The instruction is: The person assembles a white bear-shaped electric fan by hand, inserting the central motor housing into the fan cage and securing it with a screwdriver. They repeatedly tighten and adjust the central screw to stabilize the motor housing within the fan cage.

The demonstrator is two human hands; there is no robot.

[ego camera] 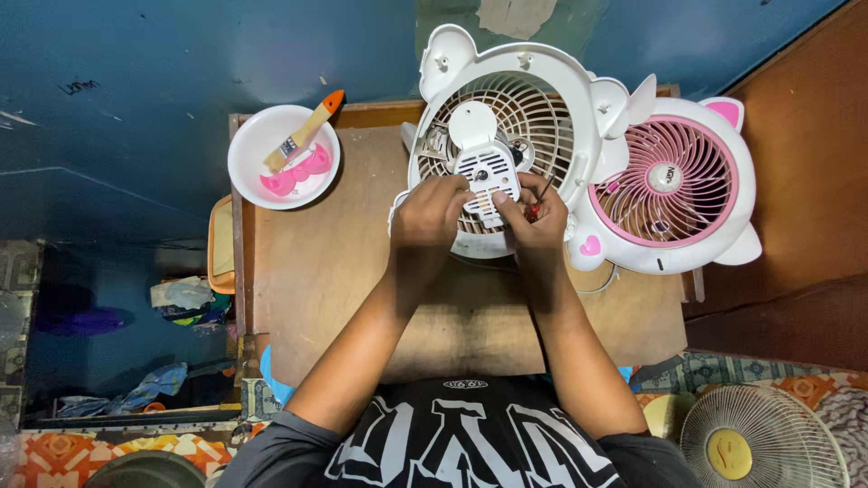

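Black cloth with large white lettering covered your chest at the bottom of the view, and from it both forearms reached forward over the brown wooden table [334,271]. Your left hand [432,212] was curled shut on the lower edge of the white fan housing [506,117], fingers bent over the rim beside the small vented motor cover [486,172] at its centre. Your right hand [535,217] was closed around a thin screwdriver with a red handle [540,201], its dark shaft tilting up to the right, while the thumb pressed on the motor cover. The housing lay flat on the table's far half, grille ribs showing around the hub, ear-shaped tabs at its top. Just beside it on the right, touching its edge, sat the pink-and-white front grille [674,185] with a pink heart on its rim. Farther left, near the table's back corner, a white bowl [249,149] held pink parts [298,172] and a wooden-handled brush [303,134] with an orange tip.
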